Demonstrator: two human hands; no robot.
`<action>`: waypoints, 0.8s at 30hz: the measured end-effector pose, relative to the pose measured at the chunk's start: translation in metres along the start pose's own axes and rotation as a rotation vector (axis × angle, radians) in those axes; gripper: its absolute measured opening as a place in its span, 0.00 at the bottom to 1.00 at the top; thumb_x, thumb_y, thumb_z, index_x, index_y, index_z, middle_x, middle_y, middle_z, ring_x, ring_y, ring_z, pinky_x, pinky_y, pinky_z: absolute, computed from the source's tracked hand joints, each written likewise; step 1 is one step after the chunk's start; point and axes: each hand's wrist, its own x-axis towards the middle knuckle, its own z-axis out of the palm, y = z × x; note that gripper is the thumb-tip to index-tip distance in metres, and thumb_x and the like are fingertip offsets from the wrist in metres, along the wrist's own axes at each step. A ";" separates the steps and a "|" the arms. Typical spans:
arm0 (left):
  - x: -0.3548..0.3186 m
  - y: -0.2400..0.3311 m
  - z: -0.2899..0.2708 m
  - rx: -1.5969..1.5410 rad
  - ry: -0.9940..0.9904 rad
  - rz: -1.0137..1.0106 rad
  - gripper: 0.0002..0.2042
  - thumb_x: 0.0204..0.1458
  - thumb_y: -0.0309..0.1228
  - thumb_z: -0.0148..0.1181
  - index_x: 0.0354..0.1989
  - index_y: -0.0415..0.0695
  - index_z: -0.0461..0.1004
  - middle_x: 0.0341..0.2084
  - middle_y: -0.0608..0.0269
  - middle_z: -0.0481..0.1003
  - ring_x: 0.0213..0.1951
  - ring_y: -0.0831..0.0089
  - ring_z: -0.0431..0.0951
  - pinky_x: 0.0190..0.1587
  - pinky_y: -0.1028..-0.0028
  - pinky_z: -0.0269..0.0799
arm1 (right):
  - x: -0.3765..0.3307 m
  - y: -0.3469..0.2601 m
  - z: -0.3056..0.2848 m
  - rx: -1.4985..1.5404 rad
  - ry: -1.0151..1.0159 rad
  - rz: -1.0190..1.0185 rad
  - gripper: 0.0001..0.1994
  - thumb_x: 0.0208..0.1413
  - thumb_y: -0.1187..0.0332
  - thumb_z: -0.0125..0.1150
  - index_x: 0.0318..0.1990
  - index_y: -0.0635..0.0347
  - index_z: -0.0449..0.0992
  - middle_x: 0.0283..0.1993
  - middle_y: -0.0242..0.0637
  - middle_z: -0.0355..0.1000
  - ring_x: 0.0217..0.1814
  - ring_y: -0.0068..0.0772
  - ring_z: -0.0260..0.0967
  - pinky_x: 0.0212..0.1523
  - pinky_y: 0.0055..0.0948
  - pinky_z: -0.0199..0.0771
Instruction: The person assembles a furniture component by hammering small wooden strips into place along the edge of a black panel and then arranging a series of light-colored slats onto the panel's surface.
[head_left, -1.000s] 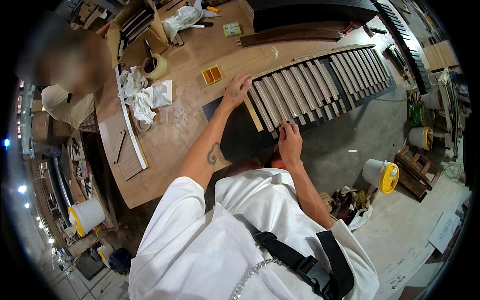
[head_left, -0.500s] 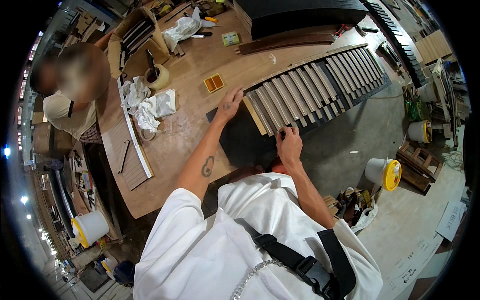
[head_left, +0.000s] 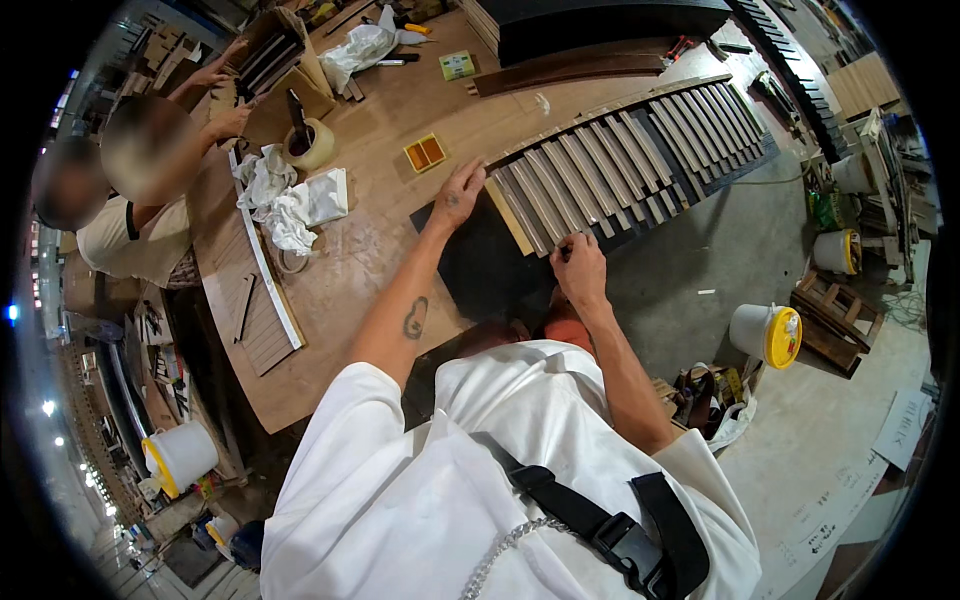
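Note:
Grey-brown wooden slats (head_left: 561,182) lie side by side in a row on a black board (head_left: 478,252) at the table's edge. A pale wooden strip (head_left: 511,217) borders the row's left end. My left hand (head_left: 460,195) rests at the far corner of this strip, its fingers stretched toward the slat ends. At the near ends of the slats, my right hand (head_left: 581,271) is closed in a pinch. Something small and dark shows at its fingertips, too hidden to name.
On the brown table (head_left: 380,230) lie an orange two-part block (head_left: 425,153), crumpled white cloths (head_left: 291,224) and a tape roll (head_left: 311,147). A co-worker's hands (head_left: 232,122) are at a cardboard box (head_left: 290,105) on the left. A white bucket (head_left: 750,333) stands right.
My right hand has shifted slightly up and left along the slat ends. My left hand stays at the corner. The co-worker's arms now reach to the cardboard box.

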 end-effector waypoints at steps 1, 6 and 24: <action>0.000 -0.004 0.000 0.003 0.012 0.002 0.28 0.63 0.49 0.47 0.61 0.38 0.65 0.58 0.53 0.67 0.62 0.63 0.65 0.63 0.71 0.58 | 0.002 -0.002 0.000 -0.016 -0.006 0.006 0.10 0.47 0.71 0.64 0.35 0.64 0.72 0.37 0.51 0.69 0.38 0.55 0.71 0.38 0.45 0.74; -0.003 0.016 0.004 -0.031 0.018 0.001 0.24 0.62 0.43 0.47 0.59 0.37 0.67 0.58 0.48 0.67 0.61 0.58 0.65 0.61 0.69 0.59 | 0.006 -0.003 -0.007 -0.086 -0.054 0.031 0.10 0.46 0.70 0.64 0.34 0.65 0.71 0.37 0.51 0.70 0.37 0.55 0.72 0.39 0.45 0.74; -0.010 0.028 0.005 -0.026 0.055 -0.011 0.25 0.62 0.45 0.48 0.60 0.40 0.67 0.58 0.48 0.67 0.61 0.55 0.66 0.62 0.68 0.58 | -0.008 -0.011 -0.009 -0.100 -0.011 0.092 0.09 0.50 0.71 0.63 0.38 0.62 0.71 0.38 0.47 0.70 0.36 0.53 0.72 0.35 0.44 0.73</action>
